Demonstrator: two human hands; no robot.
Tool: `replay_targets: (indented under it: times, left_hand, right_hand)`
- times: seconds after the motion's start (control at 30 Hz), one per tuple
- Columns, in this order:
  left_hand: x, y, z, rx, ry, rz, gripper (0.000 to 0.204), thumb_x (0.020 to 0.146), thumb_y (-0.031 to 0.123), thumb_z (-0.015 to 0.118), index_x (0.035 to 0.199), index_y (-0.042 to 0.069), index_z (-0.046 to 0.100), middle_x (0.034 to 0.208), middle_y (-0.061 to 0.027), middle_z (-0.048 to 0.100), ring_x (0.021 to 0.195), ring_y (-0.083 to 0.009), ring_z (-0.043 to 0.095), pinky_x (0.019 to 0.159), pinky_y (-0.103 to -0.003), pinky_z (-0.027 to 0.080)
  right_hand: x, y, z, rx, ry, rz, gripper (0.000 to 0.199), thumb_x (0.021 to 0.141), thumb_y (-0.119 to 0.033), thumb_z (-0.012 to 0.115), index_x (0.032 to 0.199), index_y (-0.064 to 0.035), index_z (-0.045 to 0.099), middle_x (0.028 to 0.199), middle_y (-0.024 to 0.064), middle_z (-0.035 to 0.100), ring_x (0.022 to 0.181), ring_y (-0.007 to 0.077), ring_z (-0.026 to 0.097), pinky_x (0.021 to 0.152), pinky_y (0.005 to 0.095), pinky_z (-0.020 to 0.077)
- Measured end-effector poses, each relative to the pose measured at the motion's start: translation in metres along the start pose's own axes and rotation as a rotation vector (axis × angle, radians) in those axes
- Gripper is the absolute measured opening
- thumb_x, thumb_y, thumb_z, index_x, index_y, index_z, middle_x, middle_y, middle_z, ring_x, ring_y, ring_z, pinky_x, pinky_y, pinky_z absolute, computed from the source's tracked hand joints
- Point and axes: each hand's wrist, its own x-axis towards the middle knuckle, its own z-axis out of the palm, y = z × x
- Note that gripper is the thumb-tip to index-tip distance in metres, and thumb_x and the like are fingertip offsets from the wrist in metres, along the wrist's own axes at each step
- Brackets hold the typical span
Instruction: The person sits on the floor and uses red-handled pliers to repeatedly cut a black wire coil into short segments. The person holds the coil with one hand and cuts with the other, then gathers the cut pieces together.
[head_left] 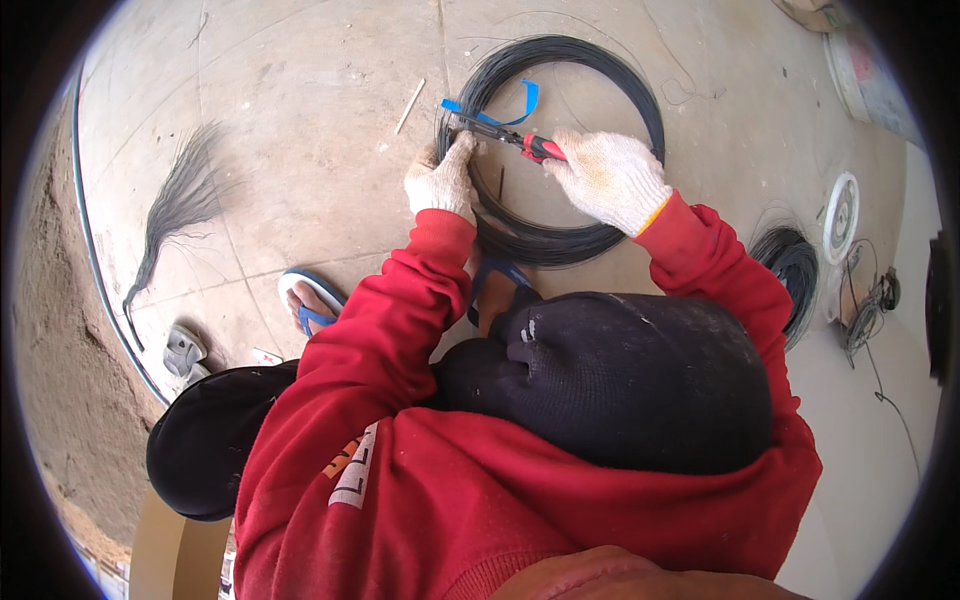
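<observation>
A large coil of dark wire lies on the tiled floor in front of my feet. My left hand, in a whitish knit glove, is closed around the coil's left side. Gloved the same way, my right hand grips red-handled pliers over the middle of the ring. Their jaws reach left to the wire just above my left fingers; whether they pinch a strand I cannot tell. A blue strip runs beside the jaws, one end curling up inside the ring.
A bundle of cut wire strands lies at the left, near a grey shoe. On the right are a smaller wire coil, a white ring-shaped piece and a bucket. A thin white stick rests left of the coil.
</observation>
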Motion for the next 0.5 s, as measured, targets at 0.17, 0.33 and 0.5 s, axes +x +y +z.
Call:
replay_targets:
  times: [0.17,0.33,0.5]
  left_hand:
    - [0.005,-0.005,-0.005,-0.065,-0.05,-0.018,0.023,0.086,0.012,0.072,0.107,0.006,0.064,0.082,-0.0103,0.071,0.043,-0.0054,0.039,0.037,-0.023,0.028]
    - [0.007,-0.005,-0.007,-0.073,-0.074,-0.06,0.024,0.086,0.011,0.071,0.109,0.007,0.063,0.08,-0.0093,0.07,0.044,-0.006,0.041,0.038,-0.023,0.028]
    - [0.008,0.0,-0.009,-0.069,-0.103,-0.13,0.021,0.087,0.01,0.07,0.106,0.008,0.063,0.074,-0.0065,0.067,0.044,-0.0065,0.041,0.038,-0.023,0.027]
  right_hand:
    - [0.017,-0.005,0.016,-0.019,0.055,-0.046,0.027,0.09,-0.03,0.057,0.096,-0.0038,0.063,0.076,0.0188,0.068,0.069,0.0372,0.067,0.062,0.0495,0.0523]
    - [0.025,-0.01,0.016,-0.094,-0.059,-0.045,0.032,0.091,-0.036,0.057,0.096,-0.0045,0.063,0.077,0.0186,0.067,0.072,0.0376,0.067,0.062,0.0491,0.0516]
    - [0.031,-0.011,0.009,-0.039,-0.115,-0.082,0.037,0.093,-0.036,0.052,0.091,-0.0013,0.066,0.077,0.0201,0.068,0.072,0.0374,0.068,0.066,0.0485,0.0533]
